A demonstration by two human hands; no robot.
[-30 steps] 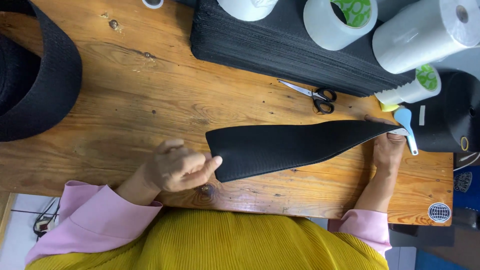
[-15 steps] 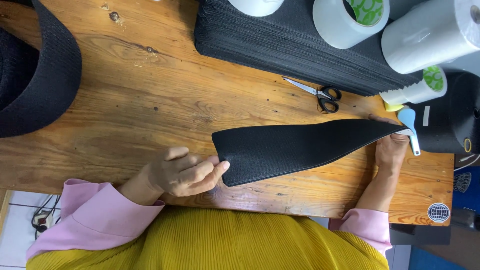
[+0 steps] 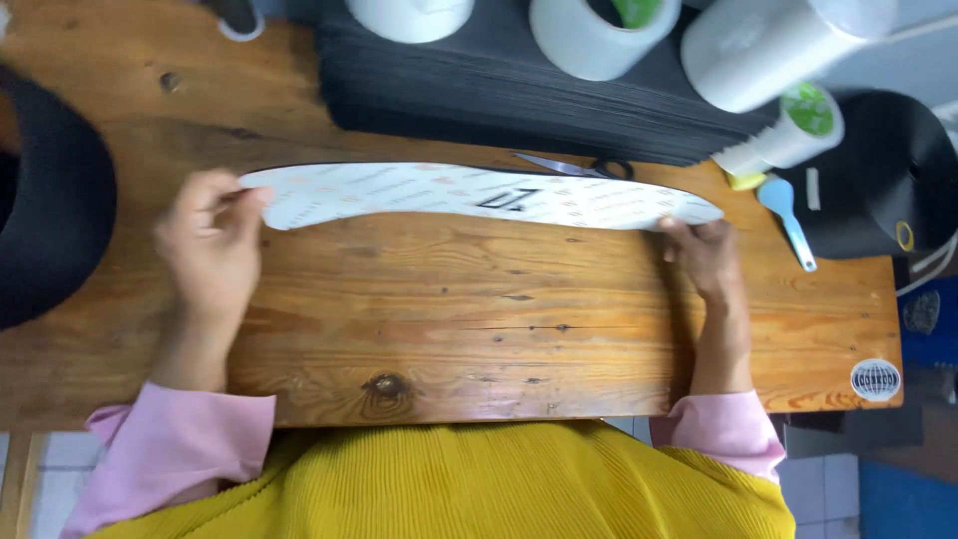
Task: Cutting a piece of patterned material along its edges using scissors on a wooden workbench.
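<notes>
A long white paper-backed strip (image 3: 479,195), tapered at both ends and printed with faint small marks, stretches across a wooden table (image 3: 479,309), held between the person's two hands. The left hand (image 3: 210,245) pinches the strip's rounded left end between thumb and fingers. The right hand (image 3: 704,255) grips the narrower right end the same way. The hands are well apart, one at each end. Pink sleeves and a yellow top fill the bottom edge. Behind the strip lies a stack of black sheets (image 3: 539,100), with black-handled scissors (image 3: 584,168) at its near edge, partly hidden by the strip. White tape rolls (image 3: 599,35) sit on the stack. A small light blue tool (image 3: 786,215) lies right of the strip, near the right hand.
</notes>
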